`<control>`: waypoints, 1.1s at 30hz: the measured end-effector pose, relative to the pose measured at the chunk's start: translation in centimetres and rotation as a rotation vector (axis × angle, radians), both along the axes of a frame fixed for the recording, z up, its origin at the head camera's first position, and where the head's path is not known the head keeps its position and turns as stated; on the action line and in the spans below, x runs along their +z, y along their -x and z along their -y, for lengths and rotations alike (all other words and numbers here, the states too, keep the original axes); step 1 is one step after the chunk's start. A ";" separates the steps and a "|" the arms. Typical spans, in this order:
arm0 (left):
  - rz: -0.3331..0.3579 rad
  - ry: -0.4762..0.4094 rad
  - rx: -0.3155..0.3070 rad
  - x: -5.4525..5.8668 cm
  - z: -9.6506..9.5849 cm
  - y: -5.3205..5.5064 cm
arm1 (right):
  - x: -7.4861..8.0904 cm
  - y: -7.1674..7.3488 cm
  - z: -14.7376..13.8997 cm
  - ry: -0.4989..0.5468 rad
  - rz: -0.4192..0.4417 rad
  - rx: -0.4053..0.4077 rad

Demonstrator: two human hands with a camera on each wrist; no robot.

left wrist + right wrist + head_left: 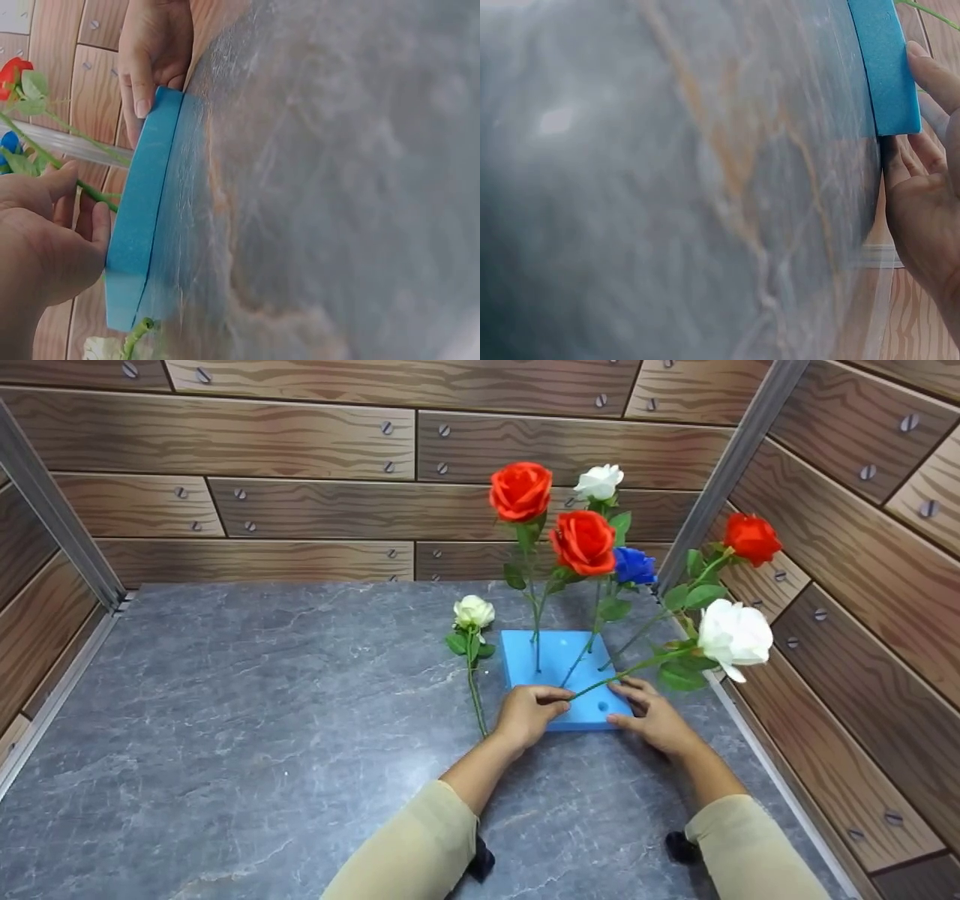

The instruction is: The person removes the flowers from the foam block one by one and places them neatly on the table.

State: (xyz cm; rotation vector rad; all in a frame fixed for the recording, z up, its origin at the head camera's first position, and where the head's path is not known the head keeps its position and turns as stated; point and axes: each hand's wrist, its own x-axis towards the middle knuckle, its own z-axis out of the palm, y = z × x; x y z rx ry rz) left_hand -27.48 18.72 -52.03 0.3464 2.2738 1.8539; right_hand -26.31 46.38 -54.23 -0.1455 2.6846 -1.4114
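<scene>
My left hand (529, 714) pinches the lower green stem of a large white rose (735, 636) between thumb and fingers, over the front of a light blue foam block (559, 645). This rose leans far to the right. Around the block's right edge my right hand (656, 721) holds on, its thumb near the front corner. In the left wrist view, the stem (90, 191) slants down to the block's top; whether its tip sits in a hole I cannot tell. A bare hole (603, 706) shows between the hands.
Red roses (520, 493), a small white rose (599, 481) and a blue rose (634, 566) rise from the block; another red rose (752, 540) leans right. Left of the block, a white rose (474, 613) lies on the grey table (262, 720). Wood-patterned walls (300, 439) enclose it.
</scene>
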 end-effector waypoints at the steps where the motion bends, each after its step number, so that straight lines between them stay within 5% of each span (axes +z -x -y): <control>1: -0.006 -0.003 0.003 0.1 0.0 0.0 | 0.0 0.0 0.0 0.002 -0.002 0.004; 11: -0.072 -0.040 0.019 1.1 0.2 -0.3 | 0.0 0.1 0.1 -0.011 -0.012 0.008; 33: -0.194 -0.026 -0.079 1.9 2.4 -0.9 | -0.1 0.1 0.2 -0.010 -0.017 -0.005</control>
